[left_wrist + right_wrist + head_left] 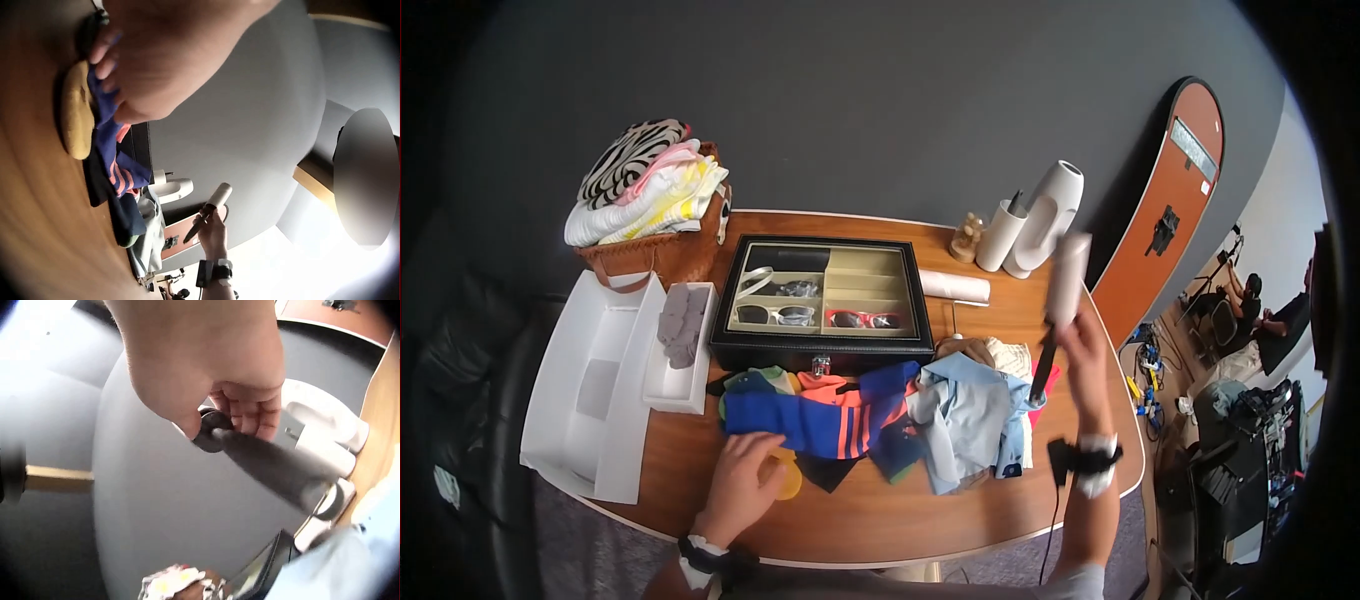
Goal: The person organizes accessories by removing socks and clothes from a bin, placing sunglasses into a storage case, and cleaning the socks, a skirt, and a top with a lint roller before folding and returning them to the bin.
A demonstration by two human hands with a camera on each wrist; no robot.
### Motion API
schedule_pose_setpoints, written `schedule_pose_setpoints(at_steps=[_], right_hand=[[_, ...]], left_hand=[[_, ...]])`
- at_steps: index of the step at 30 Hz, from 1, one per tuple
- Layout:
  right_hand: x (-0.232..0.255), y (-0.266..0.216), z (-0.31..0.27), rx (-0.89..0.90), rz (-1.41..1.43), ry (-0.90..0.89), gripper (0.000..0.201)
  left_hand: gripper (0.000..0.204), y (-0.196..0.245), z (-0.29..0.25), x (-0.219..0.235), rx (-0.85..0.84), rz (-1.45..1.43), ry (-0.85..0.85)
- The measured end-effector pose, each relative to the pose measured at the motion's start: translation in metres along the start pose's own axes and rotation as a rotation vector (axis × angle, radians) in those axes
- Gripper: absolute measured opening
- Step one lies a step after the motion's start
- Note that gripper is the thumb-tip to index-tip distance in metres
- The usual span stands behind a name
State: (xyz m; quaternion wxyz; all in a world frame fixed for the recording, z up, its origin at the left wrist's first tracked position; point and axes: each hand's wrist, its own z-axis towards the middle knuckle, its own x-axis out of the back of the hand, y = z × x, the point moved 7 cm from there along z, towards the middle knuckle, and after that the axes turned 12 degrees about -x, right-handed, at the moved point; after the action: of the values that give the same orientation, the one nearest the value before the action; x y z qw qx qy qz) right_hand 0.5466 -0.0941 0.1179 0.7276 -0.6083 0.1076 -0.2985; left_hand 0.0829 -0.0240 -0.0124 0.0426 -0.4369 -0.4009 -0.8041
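The right hand (1085,360) grasps the pale cylinder (1068,278) at its dark end, thumb and fingers closed round it, and the cylinder is raised above the right side of the worktop (840,520), its pale end uppermost. A long dark piece (269,464) runs down from the grip towards the light blue cloth (960,415); it is blurred, so whether it is rigid or a loose strap cannot be told.

Since the hold is at one end, a firm grip and a steady wrist should keep the long pale part from tipping. The white vase (1059,190) stands just beyond on the far right, so any turn of the cylinder is better made slowly and towards the near side. The dark piece deserves watching too, as it could snag on the crumpled cloth beneath.

The left hand (745,485) has its fingers loosely bent at the near edge of the blue cloth (775,420), beside the yellow round thing (792,478), with no firm grasp to be seen. Light fingertip pressure there would be enough to steady the fabric without bunching it or pushing it against the black display case (850,357) behind.
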Motion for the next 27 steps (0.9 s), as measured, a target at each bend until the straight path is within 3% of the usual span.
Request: schedule_pose_setpoints(at_steps=[1,2,3,5,6,7,11,27], right_hand=[[-0.007,0.018,-0.026,-0.123,-0.064,-0.094,0.025],[-0.025,0.016,-0.056,-0.132,-0.278,-0.097,0.029],[-0.040,0.022,-0.080,-0.062,-0.396,-0.135,0.033],[-0.075,0.020,-0.115,-0.111,-0.510,-0.284,0.037],[-0.087,0.023,-0.123,0.033,-0.616,-0.297,0.040],[-0.094,0.030,-0.127,0.039,-0.646,-0.299,0.041],[-0.108,0.044,-0.121,0.099,-0.723,-0.250,0.043],[-0.120,0.066,-0.085,0.117,-0.843,-0.202,0.043]], left_hand=[[0.055,-0.005,0.000,0.003,0.034,-0.013,0.032],[0.058,-0.002,0.006,0.009,-0.001,0.055,0.068],[0.061,0.000,0.015,0.016,-0.037,0.125,0.102],[0.069,0.002,0.032,0.023,-0.090,0.237,0.106],[0.074,-0.001,0.041,0.022,-0.109,0.277,0.077],[0.079,-0.003,0.047,0.018,-0.130,0.318,0.048],[0.095,-0.026,0.062,-0.002,-0.046,0.284,-0.033],[0.101,-0.032,0.083,-0.005,-0.034,0.281,0.008]])
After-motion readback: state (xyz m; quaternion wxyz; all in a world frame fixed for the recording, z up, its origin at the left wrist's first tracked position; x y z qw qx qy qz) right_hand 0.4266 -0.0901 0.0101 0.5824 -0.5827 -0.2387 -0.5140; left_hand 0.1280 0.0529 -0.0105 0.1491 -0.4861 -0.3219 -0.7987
